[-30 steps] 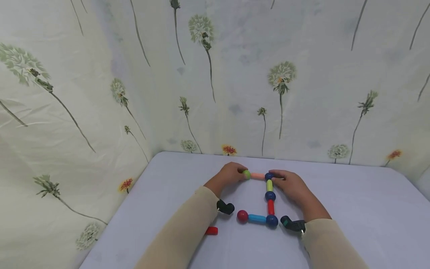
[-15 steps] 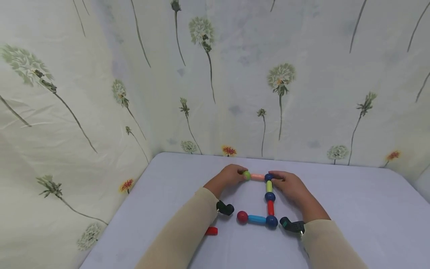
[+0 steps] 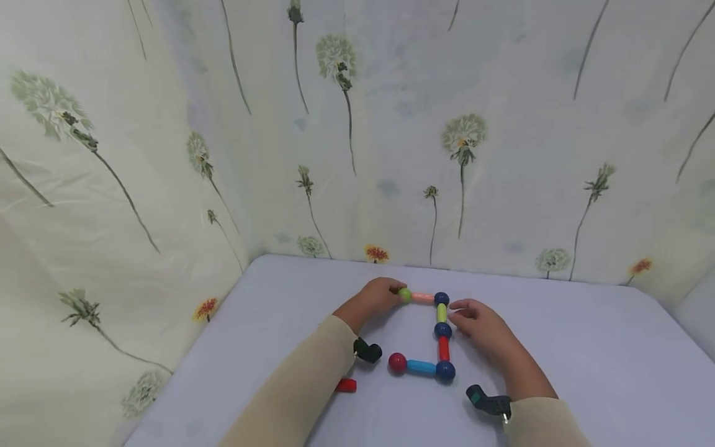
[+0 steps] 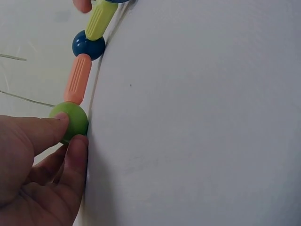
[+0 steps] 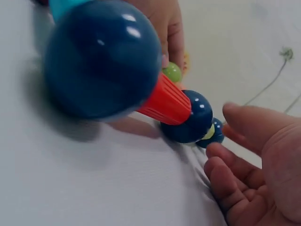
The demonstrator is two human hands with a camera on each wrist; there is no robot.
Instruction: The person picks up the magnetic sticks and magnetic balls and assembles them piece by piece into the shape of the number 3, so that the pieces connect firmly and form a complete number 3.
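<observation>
My left hand [image 3: 381, 296] pinches a green ball [image 4: 70, 120] between thumb and fingers. That ball joins a salmon rod [image 4: 78, 79], which runs to a far blue ball [image 3: 442, 299]. From there a yellow-green rod [image 3: 442, 313], a middle blue ball [image 3: 443, 330], a red rod [image 3: 444, 349] and a near blue ball [image 3: 445, 371] come toward me. A light blue rod [image 3: 421, 367] extends left to a red ball [image 3: 398, 362]. To the right of the yellow-green rod, my right hand [image 3: 481, 323] holds nothing, its fingers loosely parted; the right wrist view shows a gap before the balls.
A loose red rod [image 3: 347, 385] lies partly hidden under the left sleeve [image 3: 301, 379]. The white table [image 3: 586, 347] meets a flower-printed cloth [image 3: 391, 155] at its back edge. Dark cameras sit at both wrists.
My right hand has let go of the far blue ball and drawn back toward me and to the right. The left hand still pinches the green ball. The view has shifted slightly.
</observation>
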